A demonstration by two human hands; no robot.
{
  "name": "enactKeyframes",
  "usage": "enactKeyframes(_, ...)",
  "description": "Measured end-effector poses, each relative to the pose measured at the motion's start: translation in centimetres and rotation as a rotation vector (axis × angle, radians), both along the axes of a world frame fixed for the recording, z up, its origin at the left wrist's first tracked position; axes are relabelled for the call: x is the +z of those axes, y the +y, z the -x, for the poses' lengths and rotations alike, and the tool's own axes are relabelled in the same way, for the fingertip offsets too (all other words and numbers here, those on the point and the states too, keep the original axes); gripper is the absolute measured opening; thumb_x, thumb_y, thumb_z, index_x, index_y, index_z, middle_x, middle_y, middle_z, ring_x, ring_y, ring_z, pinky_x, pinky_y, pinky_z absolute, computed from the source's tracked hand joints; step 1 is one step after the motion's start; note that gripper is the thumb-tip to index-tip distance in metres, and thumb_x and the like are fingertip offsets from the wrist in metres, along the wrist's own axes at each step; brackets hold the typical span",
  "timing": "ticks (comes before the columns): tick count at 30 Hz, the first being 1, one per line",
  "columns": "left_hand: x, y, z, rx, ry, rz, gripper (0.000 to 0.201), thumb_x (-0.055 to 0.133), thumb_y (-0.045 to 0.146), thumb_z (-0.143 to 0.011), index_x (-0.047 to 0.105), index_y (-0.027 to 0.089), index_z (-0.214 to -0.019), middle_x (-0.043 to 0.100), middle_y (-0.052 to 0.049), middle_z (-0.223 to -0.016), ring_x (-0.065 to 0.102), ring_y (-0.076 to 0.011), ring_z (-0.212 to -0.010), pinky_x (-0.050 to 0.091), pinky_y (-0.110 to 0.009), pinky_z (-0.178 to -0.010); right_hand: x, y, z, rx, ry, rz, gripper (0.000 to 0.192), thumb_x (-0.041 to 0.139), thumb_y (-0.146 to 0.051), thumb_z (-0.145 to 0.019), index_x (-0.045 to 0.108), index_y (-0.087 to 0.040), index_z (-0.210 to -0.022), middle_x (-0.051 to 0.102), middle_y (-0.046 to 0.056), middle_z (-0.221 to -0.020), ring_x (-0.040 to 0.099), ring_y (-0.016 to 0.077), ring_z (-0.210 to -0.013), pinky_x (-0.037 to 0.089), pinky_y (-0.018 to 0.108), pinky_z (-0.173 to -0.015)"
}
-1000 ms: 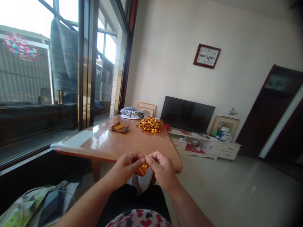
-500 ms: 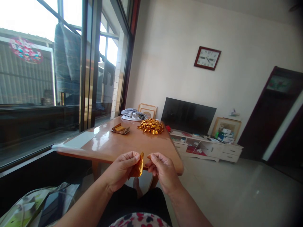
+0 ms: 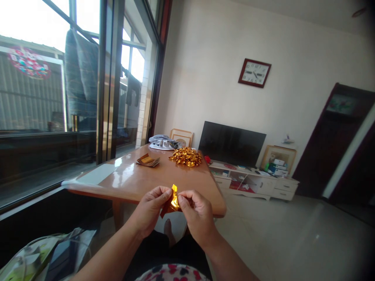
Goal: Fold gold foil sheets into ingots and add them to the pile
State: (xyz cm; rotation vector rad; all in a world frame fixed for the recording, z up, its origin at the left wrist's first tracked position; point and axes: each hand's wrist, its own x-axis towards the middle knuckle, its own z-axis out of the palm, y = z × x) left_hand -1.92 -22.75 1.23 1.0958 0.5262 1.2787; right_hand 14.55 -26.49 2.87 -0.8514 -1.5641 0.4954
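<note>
A shiny gold foil paper (image 3: 175,202), partly folded, is held up just over the table's near edge. My left hand (image 3: 150,208) pinches it from the left between thumb and fingers. On its right side, my right hand (image 3: 197,212) has its thumb and fingertips closed on the foil's edge. Farther back on the wooden table (image 3: 164,177) lies a stack of flat gold-brown paper sheets (image 3: 148,160). To the right of the stack is a heap of folded gold foil pieces (image 3: 186,157).
Folded clothes (image 3: 164,142) and picture frames (image 3: 183,136) are at the table's far end. Behind it, a television (image 3: 231,143) stands by a low white cabinet (image 3: 263,186). Large windows run along the left. Bags (image 3: 43,255) sit at lower left.
My right hand has moved left, closing its gap to the gold foil paper, and now grips the foil's edge. The foil is turned and its strip stands up higher. The view shifted slightly.
</note>
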Motion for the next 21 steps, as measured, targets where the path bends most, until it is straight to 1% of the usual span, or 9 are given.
enactKeyframes(2, 0.0, -0.1, -0.4, 0.115, 0.076, -0.083, 0.03, 0.077, 0.042, -0.087, 0.066, 0.015, -0.082, 0.061, 0.002, -0.065, 0.048, -0.0088, -0.056, 0.033, -0.02, -0.05, -0.2, 0.1, 0.3, -0.092, -0.08, -0.106, 0.015, 0.063, -0.029, -0.096, 0.077, -0.022, -0.098, 0.072, 0.005, -0.087, 0.067, 0.0193, -0.08, 0.053, 0.03, -0.075)
enactKeyframes(3, 0.1, -0.2, -0.5, 0.152, 0.103, -0.106, 0.03, 0.078, 0.043, -0.086, 0.068, 0.015, -0.083, 0.062, 0.001, -0.066, 0.049, -0.0091, -0.056, 0.033, -0.02, -0.05, -0.2, 0.3, 0.4, -0.131, -0.106, -0.144, 0.015, 0.063, -0.027, -0.096, 0.077, -0.023, -0.1, 0.073, 0.005, -0.088, 0.067, 0.0197, -0.081, 0.053, 0.03, -0.075)
enactKeyframes(6, 0.6, -0.8, -1.0, 0.203, 0.111, -0.132, 0.031, 0.079, 0.043, -0.084, 0.07, 0.014, -0.085, 0.065, 0.0, -0.066, 0.05, -0.0094, -0.057, 0.037, -0.021, -0.053, -0.4, 0.7, 0.6, -0.219, -0.148, -0.208, 0.017, 0.061, -0.025, -0.097, 0.076, -0.023, -0.103, 0.073, 0.006, -0.089, 0.068, 0.0199, -0.082, 0.054, 0.031, -0.076)
enactKeyframes(9, 0.8, -1.2, -1.3, 0.236, 0.089, -0.154, 0.028, 0.081, 0.041, -0.083, 0.072, 0.015, -0.084, 0.062, 0.002, -0.062, 0.05, -0.0095, -0.057, 0.039, -0.021, -0.055, -0.4, 1.0, 0.7, -0.286, -0.174, -0.237, 0.017, 0.061, -0.024, -0.097, 0.076, -0.023, -0.105, 0.073, 0.007, -0.09, 0.069, 0.0199, -0.081, 0.054, 0.031, -0.075)
enactKeyframes(11, 0.8, -1.3, -1.4, 0.256, 0.1, -0.166, 0.027, 0.081, 0.041, -0.083, 0.072, 0.015, -0.085, 0.061, 0.003, -0.061, 0.052, -0.0104, -0.058, 0.04, -0.021, -0.056, -0.4, 1.1, 0.7, -0.312, -0.174, -0.244, 0.016, 0.061, -0.024, -0.097, 0.075, -0.023, -0.105, 0.073, 0.007, -0.09, 0.069, 0.0197, -0.08, 0.054, 0.03, -0.074)
enactKeyframes(16, 0.8, -1.5, -1.6, 0.293, 0.146, -0.181, 0.027, 0.082, 0.041, -0.081, 0.075, 0.015, -0.085, 0.067, -0.001, -0.067, 0.058, -0.0134, -0.062, 0.044, -0.023, -0.058, -0.5, 1.2, 0.8, -0.33, -0.175, -0.247, 0.015, 0.061, -0.025, -0.098, 0.075, -0.022, -0.102, 0.073, 0.006, -0.088, 0.068, 0.0193, -0.078, 0.053, 0.031, -0.072)
enactKeyframes(21, 1.0, -1.7, -1.7, 0.283, 0.161, -0.183, 0.032, 0.083, 0.045, -0.079, 0.075, 0.015, -0.083, 0.069, -0.002, -0.069, 0.057, -0.0137, -0.06, 0.045, -0.024, -0.057, -0.8, 1.3, 0.7, -0.336, -0.182, -0.258, 0.015, 0.061, -0.024, -0.097, 0.075, -0.022, -0.102, 0.072, 0.006, -0.087, 0.067, 0.0196, -0.078, 0.052, 0.031, -0.072)
